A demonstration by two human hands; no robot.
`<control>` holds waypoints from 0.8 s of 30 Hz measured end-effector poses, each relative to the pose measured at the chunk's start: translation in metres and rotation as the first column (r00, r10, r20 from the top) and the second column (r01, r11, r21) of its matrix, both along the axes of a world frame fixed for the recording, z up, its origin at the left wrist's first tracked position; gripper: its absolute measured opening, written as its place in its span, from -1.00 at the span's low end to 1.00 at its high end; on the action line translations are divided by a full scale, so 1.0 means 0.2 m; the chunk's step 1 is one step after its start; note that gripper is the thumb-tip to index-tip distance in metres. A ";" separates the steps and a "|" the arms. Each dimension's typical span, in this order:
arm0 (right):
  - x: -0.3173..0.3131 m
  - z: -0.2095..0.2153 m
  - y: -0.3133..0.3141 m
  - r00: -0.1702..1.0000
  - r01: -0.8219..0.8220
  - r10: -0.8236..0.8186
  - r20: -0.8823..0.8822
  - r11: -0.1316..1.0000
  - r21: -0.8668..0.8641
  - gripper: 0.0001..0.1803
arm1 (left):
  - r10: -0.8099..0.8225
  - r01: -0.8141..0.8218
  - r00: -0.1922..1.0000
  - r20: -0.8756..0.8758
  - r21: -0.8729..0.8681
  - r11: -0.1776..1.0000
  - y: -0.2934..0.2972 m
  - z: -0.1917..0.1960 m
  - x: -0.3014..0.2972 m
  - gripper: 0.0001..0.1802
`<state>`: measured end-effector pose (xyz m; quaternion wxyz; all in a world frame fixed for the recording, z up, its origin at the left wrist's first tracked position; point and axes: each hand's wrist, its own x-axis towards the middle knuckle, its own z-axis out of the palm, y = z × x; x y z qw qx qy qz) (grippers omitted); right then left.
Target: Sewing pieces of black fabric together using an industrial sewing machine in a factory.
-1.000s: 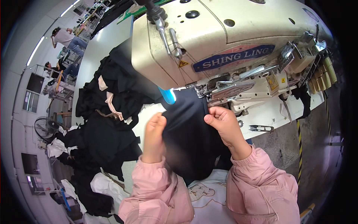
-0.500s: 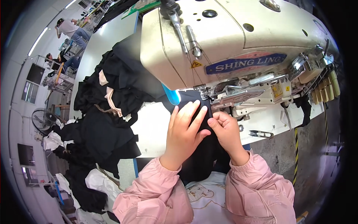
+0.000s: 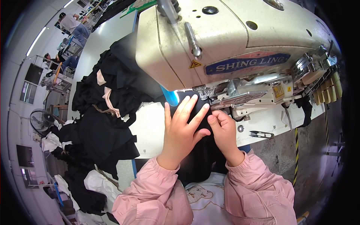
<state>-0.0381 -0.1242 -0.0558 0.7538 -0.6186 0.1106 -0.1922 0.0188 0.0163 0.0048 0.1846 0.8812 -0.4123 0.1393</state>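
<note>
A piece of black fabric (image 3: 195, 165) runs from my lap up over the white table to the presser foot (image 3: 203, 94) of a cream sewing machine (image 3: 168, 52). My left hand (image 3: 179, 132) lies flat on the fabric with its fingers spread, the fingertips just short of the foot. Along the fabric's right edge, my right hand (image 3: 225, 137) is closed, thumb against curled fingers, pinching that edge. The part of the cloth under my left palm is hidden. A bright blue-edged lamp (image 3: 171, 96) glows beside the left fingertips.
Black cloth pieces (image 3: 101, 131) are heaped at the left, with white scraps (image 3: 101, 183) lower down. Small thread snips (image 3: 262, 134) lie right of my right hand, near the table edge. A fan (image 3: 40, 120) and a standing person (image 3: 75, 28) are farther off left.
The whole view has shifted slightly. A metal lever atop the machine has swung and now looks blurred. Both hands keep nearly the same places on the fabric.
</note>
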 end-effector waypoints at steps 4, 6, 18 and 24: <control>0.00 0.00 0.00 1.000 0.020 -0.020 0.009 0.999 -0.025 -0.78 | -0.007 0.009 1.000 0.026 -0.056 0.998 0.00 -0.02 -0.03 -0.28; 0.00 0.01 0.01 1.000 0.029 -0.029 0.012 0.999 -0.019 -0.78 | -0.020 0.020 1.000 -0.003 -0.066 0.998 0.01 -0.03 -0.04 -0.28; 0.03 -0.01 0.04 0.999 0.034 -0.036 0.038 0.999 0.040 -0.79 | -0.042 0.042 0.999 -0.028 -0.008 0.999 0.04 -0.02 0.03 -0.30; 0.00 0.01 0.01 0.994 -0.107 0.108 0.012 0.945 0.310 -0.83 | 0.007 -0.286 0.845 -0.535 -0.440 0.851 0.17 -0.24 -0.05 -0.23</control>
